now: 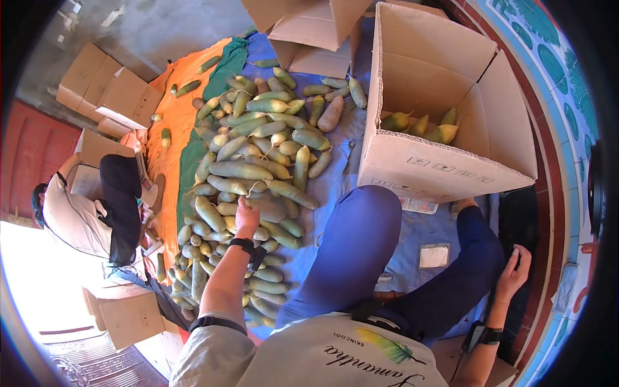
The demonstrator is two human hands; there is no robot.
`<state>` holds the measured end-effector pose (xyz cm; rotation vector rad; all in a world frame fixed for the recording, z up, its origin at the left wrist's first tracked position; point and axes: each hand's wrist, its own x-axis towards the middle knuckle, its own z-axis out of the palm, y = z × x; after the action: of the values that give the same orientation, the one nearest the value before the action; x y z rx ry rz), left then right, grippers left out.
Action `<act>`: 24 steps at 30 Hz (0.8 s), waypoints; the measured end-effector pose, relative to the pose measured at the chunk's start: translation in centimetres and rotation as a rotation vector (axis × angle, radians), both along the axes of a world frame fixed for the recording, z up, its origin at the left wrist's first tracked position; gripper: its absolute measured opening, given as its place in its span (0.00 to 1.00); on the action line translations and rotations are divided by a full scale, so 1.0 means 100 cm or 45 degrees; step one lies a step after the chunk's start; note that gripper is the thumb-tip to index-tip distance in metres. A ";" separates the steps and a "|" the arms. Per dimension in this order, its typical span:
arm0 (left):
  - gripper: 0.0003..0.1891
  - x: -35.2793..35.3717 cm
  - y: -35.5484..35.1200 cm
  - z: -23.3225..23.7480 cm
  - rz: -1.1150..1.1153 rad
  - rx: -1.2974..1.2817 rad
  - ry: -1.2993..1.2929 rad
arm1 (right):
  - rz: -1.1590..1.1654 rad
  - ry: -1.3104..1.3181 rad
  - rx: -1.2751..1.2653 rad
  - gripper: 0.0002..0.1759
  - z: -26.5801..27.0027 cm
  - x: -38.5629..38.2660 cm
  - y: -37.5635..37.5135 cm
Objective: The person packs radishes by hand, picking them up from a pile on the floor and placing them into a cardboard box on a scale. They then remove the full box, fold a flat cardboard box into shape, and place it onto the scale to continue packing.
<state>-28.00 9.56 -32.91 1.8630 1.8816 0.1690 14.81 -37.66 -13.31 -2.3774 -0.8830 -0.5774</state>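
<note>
Looking down past our pale grey short-sleeved shirt (322, 351), we stretch our bare left arm (223, 287) forward, a black band (242, 244) around its wrist. Our bare left hand (245, 216) shows its back, one finger pointing ahead; whether it grips is hard to tell. Our bare right arm (478, 361), also black-strapped at the wrist, angles outward. Our bare right hand (513, 275) stands free, fingers loosely bent, beside our blue-trousered right knee (485, 255). Both legs are bent, knees apart.
</note>
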 end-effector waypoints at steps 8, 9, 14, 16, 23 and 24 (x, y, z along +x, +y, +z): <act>0.21 -0.006 0.042 -0.032 -0.265 -0.091 0.347 | 0.103 -0.078 -0.143 0.05 -0.002 -0.009 0.037; 0.17 -0.034 0.067 -0.084 -0.547 -0.065 0.584 | 0.124 -0.069 -0.144 0.05 -0.002 -0.009 0.037; 0.11 0.001 0.048 -0.015 -0.269 -0.129 0.712 | 0.123 -0.077 -0.164 0.05 0.003 -0.014 0.041; 0.10 -0.038 0.060 -0.043 -0.710 0.172 0.816 | 0.128 -0.078 -0.139 0.05 0.003 -0.015 0.041; 0.11 -0.053 0.080 0.035 -0.350 0.537 -0.080 | 0.130 -0.097 -0.085 0.05 0.004 -0.016 0.040; 0.13 -0.055 0.078 0.048 -0.378 0.593 -0.087 | 0.154 -0.067 -0.104 0.05 0.001 -0.018 0.037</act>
<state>-33.55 17.37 -28.10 2.3813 1.5877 0.6036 12.97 -33.98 -13.21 -2.3705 -1.0845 -0.5685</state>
